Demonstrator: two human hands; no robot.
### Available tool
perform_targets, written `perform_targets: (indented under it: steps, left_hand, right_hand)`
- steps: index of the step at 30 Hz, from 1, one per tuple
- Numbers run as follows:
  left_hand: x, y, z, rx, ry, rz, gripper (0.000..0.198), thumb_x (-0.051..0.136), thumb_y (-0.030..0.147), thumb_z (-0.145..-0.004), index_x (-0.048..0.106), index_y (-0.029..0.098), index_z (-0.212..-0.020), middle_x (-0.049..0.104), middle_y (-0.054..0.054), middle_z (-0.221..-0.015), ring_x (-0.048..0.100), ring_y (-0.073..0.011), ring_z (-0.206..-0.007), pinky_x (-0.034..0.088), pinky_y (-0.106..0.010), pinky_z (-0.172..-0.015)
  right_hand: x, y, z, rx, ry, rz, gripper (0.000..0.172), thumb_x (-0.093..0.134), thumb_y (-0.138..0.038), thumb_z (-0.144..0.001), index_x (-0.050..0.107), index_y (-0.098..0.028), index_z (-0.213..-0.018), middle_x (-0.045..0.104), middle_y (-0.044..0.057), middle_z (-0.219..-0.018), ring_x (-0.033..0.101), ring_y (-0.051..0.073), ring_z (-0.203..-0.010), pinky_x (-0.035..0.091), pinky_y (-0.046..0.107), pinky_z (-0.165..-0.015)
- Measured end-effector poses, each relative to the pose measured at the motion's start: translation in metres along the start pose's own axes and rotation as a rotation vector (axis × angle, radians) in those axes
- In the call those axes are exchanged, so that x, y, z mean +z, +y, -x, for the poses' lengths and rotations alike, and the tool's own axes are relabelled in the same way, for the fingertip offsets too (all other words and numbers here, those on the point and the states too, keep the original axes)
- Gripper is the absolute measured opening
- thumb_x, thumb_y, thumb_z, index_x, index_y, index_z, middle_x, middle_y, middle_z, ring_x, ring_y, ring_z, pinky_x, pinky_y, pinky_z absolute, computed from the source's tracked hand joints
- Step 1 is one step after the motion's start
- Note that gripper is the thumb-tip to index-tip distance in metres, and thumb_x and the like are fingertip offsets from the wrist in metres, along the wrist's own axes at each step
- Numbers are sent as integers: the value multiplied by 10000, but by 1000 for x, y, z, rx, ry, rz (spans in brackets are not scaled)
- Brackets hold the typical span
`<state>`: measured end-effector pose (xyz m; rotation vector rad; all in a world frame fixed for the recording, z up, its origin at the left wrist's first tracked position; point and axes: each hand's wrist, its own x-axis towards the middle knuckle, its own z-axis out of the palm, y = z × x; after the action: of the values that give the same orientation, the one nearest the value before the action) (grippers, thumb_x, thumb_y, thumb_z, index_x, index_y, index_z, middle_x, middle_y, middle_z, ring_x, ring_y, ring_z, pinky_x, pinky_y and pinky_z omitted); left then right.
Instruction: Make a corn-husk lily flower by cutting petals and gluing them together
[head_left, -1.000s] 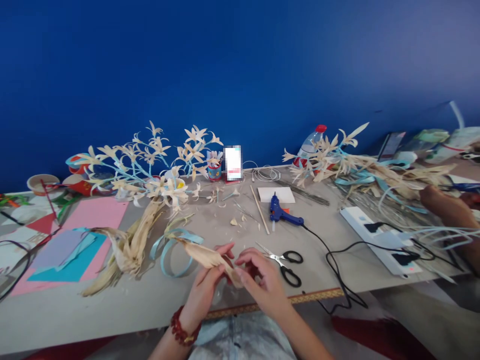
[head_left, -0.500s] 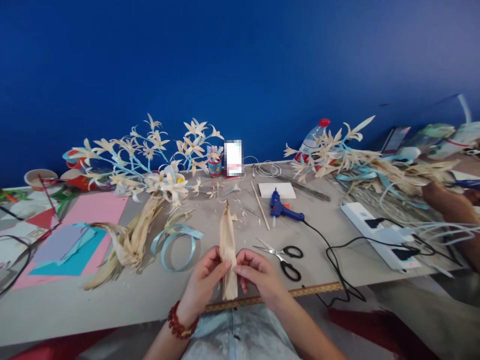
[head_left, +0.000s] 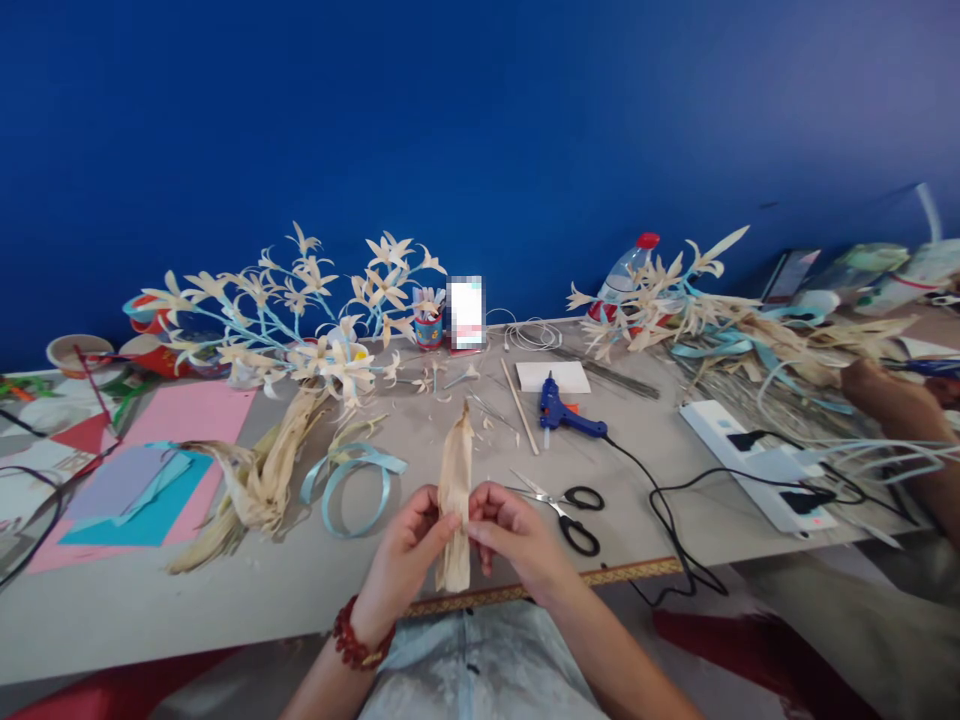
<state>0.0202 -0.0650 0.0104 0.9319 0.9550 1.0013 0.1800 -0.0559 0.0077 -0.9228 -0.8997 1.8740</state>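
Pinching husk point(head_left: 456, 465) near table edge point(head_left: 637, 573) — left hand point(head_left: 405, 550), right hand point(head_left: 519, 535) beside scissors point(head_left: 564, 518)

Along the blue wall point(head_left: 480, 130)
A red-capped bottle point(head_left: 628, 277) stands at the table's point(head_left: 97, 620) back, right of a phone point(head_left: 466, 318) and a cup point(head_left: 429, 333); at left, purple and blue sheets point(head_left: 116, 485) overlap pink paper point(head_left: 221, 405); a power strip point(head_left: 714, 428) lies at right.

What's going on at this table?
A person is working a pale, dry husk with bare hands: the left hand pinches it, and the right hand has its fingers at the right edge. Scissors and a glue gun lie nearby, unheld. A blue ribbon lies to the left, with pale flowers behind it. At far right, another person's hand shows.
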Motion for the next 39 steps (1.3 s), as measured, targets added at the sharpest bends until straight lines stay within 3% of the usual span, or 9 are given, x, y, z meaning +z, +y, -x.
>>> perform_targets:
  steps: [5, 13, 20, 26, 29, 35, 39]
  left_hand:
    - [1, 1, 1, -1, 18, -16, 204, 657, 345, -825, 567, 166, -860, 601, 19, -717, 559, -98, -627, 446, -198, -582]
    - [2, 1, 0, 15, 18, -50, 212, 643, 367, -826, 554, 177, -854, 600, 20, -708, 571, -107, -599, 465, -217, -574]
    - [2, -1, 1, 52, 40, -171, 221, 632, 381, -830, 549, 176, -832, 559, 26, -682, 517, -101, -583, 419, -198, -542]
    - [-3, 1, 1, 37, 0, -209, 215, 593, 392, -857, 554, 181, -867, 590, -3, -727, 547, -129, -628, 428, -218, -568]
    - [-6, 4, 1, 53, -37, -342, 202, 593, 373, -856, 594, 172, -871, 606, -24, -757, 549, -142, -660, 423, -219, -580]
    - [-10, 1, 2, 164, 63, -671, 153, 565, 297, -857, 616, 174, -783, 559, -1, -661, 486, -137, -606, 365, -218, -554]
    - [-10, -3, 2, 212, 102, -755, 141, 560, 287, -850, 615, 182, -773, 550, 9, -648, 477, -138, -603, 353, -223, -568]
  right_hand:
    - [-2, 1, 0, -24, 33, 29, 289, 788, -320, -673, 540, -172, -687, 537, -54, -569, 503, 81, -471, 447, 172, -403]
    - [-6, -2, -2, -6, -38, -20, 325, 826, -291, -642, 539, -171, -738, 583, -45, -633, 543, 85, -515, 516, 220, -506]
    - [-6, 2, -6, 68, -4, 45, 297, 783, -303, -643, 514, -179, -665, 539, -75, -510, 505, 75, -404, 470, 199, -421]
    - [-6, 6, -6, 55, 10, 112, 245, 723, -294, -666, 502, -189, -651, 556, -74, -497, 480, 69, -366, 418, 183, -381]
    - [-5, 8, -6, 48, 13, 149, 215, 702, -286, -678, 509, -193, -657, 548, -74, -508, 477, 73, -385, 418, 192, -403]
    - [-5, 11, -5, -51, 64, 439, 98, 612, -216, -726, 529, -200, -676, 506, -59, -542, 460, 96, -445, 366, 208, -441]
    - [-1, 8, -3, -165, 111, 693, 107, 570, -167, -740, 528, -199, -648, 508, -45, -554, 450, 108, -488, 326, 213, -465]
